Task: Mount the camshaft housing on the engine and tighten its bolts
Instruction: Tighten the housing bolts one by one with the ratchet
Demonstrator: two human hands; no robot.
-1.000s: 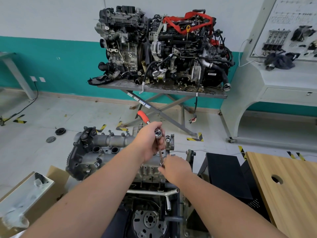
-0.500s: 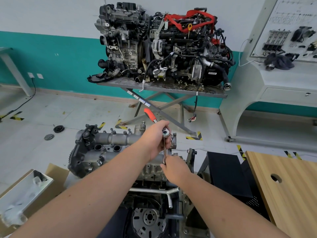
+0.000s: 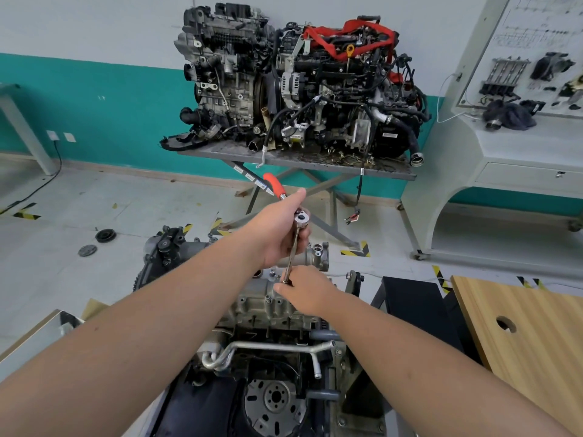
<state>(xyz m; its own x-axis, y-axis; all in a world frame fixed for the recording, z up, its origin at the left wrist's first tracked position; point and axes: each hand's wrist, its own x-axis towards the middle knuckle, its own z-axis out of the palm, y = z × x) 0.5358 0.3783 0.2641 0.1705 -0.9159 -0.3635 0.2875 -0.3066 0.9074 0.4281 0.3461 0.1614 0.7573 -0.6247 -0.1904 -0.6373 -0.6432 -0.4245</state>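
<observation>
My left hand (image 3: 280, 234) grips the ratchet (image 3: 301, 219); my right hand (image 3: 307, 290) pinches the extension (image 3: 291, 252) low. I should keep it upright on the bolt and swing gently.

A white-and-teal wall (image 3: 94, 89) backs a grey concrete floor (image 3: 126, 200), with a wooden table (image 3: 536, 342) at right.

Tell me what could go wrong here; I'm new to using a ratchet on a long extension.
The extension leans rather than standing straight over the camshaft housing, so the socket may slip off the bolt. The right hand grips its lower end, where a slip could pinch fingers. The left hand holds the ratchet near its head, giving little leverage.
</observation>
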